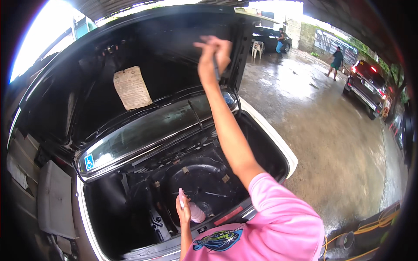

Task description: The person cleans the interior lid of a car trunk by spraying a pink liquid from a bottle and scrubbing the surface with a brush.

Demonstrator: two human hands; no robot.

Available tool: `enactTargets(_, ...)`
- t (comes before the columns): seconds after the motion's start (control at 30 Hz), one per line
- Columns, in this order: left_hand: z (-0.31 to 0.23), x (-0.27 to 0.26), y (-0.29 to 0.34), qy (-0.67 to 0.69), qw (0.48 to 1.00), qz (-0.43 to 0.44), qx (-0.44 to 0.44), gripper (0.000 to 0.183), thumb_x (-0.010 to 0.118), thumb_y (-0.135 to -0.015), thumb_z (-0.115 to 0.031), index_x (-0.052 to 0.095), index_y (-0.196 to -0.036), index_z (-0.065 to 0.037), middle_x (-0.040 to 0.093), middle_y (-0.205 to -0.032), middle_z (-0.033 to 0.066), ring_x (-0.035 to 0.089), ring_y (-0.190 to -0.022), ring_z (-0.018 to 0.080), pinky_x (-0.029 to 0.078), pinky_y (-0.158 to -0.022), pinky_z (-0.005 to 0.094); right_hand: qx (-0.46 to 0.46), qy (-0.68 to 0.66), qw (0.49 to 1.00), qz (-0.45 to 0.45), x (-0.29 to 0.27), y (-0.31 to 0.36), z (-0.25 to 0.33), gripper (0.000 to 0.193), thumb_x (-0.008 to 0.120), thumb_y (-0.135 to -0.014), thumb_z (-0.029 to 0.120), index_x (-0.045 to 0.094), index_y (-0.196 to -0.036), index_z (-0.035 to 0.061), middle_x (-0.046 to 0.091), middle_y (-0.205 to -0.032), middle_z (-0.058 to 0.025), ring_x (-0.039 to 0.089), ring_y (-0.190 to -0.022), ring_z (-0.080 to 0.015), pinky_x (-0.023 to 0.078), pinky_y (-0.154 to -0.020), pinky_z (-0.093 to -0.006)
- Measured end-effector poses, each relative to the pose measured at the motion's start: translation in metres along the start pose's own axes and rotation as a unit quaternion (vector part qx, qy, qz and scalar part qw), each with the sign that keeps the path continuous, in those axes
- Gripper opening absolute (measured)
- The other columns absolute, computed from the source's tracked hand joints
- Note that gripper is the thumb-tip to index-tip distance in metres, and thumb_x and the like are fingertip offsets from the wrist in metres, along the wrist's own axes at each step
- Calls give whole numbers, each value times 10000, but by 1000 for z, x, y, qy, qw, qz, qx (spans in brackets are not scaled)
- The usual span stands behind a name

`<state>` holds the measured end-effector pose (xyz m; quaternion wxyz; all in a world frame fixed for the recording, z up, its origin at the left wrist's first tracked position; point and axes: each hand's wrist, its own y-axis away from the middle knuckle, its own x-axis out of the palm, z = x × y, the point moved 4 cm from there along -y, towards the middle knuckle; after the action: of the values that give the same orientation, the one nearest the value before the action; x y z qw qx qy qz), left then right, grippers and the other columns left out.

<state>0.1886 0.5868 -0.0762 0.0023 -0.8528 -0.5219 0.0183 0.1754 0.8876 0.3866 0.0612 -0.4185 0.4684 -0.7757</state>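
My left hand [184, 211] is closed round the neck of a pink bottle [197, 213], low over the open car trunk [209, 174]. The bottle's narrow pink top points up, and its wider body shows to the right of the hand. Raised high, my right hand [215, 58] is close to the right part of the upright black trunk lid [170, 48]. Its fingers are bent and slightly blurred, with a thin dark thing [216, 68] showing along the palm. What kind of thing it is, I cannot make out.
A worn paper sheet [132, 88] is on the lid's underside. Behind the trunk is the rear window [152, 130]. At left lies a grey padded panel [56, 200]. A dark vehicle [368, 82], a white chair [257, 48] and two people are farther off on wet concrete. Yellow hose [379, 224] lies lower right.
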Motion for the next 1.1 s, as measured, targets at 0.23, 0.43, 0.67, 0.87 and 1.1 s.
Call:
enactTargets(0.23, -26, 12, 14, 60, 993, 53, 92, 780, 456, -968, -633, 489, -1413, 6, 603, -1290, 189, 664, -1029, 265, 487, -909, 375, -175, 123, 968, 128, 31, 46, -3, 135, 547, -994, 149, 548, -1003, 14, 706, -925, -182, 705, -738, -187, 542, -696, -308)
enactTargets(0.43, -18, 5, 17, 65, 993, 33, 95, 728, 466, -982, -590, 516, -1387, 13, 596, -1305, 162, 667, -1013, 270, 484, -898, 373, -342, 177, 902, 194, 44, 59, 29, 127, 534, -994, 117, 514, -1015, -7, 706, -989, -199, 714, -738, -179, 529, -626, -282)
enactTargets(0.67, -13, 1, 19, 53, 997, -3, 62, 692, 457, -990, -570, 514, -1398, -14, 602, -1295, 155, 675, -1006, 246, 499, -818, 348, -22, -3, 992, 128, 26, 44, -3, 121, 589, -955, 123, 543, -968, 12, 731, -940, -175, 709, -695, -208, 539, -663, -304)
enactTargets(0.87, -7, 7, 15, 58, 997, -3, 59, 706, 453, -985, -589, 515, -1399, -21, 612, -1286, 158, 679, -977, 230, 502, -769, 329, -53, -15, 997, -55, -5, 3, -25, 159, 562, -997, 150, 536, -1031, -3, 712, -931, -161, 680, -800, -183, 523, -713, -332)
enactTargets(1.1, 3, -1, 14, 37, 998, -12, 42, 707, 452, -984, -586, 515, -1396, -15, 622, -1256, 175, 684, -960, 236, 516, -738, 328, -34, 52, 998, 31, 9, 18, -21, 114, 601, -952, 115, 565, -917, 13, 711, -946, -153, 663, -731, -226, 516, -718, -347)
